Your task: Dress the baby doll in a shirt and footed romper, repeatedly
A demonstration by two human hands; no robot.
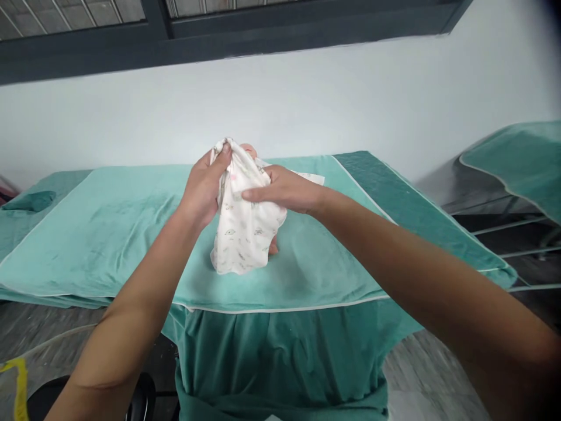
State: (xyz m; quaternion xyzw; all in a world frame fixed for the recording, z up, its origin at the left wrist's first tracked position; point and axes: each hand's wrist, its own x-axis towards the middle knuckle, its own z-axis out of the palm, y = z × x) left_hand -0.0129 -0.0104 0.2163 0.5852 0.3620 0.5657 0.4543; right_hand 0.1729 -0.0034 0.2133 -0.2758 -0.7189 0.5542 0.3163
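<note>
A baby doll, mostly hidden, lies on the teal-covered table [109,234], wrapped in a white printed cloth [243,231]. Only the top of the doll's head [249,149] and a bit of a foot [273,248] show. My left hand [204,187] pinches the cloth's upper edge near the head and lifts it. My right hand [284,190] lies over the cloth on the doll's body, fingers together and pressing the fabric.
A darker teal quilted cover [416,216] drapes the table's right end. A second teal-covered table [521,158] stands at the right. A small teal pillow [30,201] sits at far left. White wall behind, dark window frame above, grey floor below.
</note>
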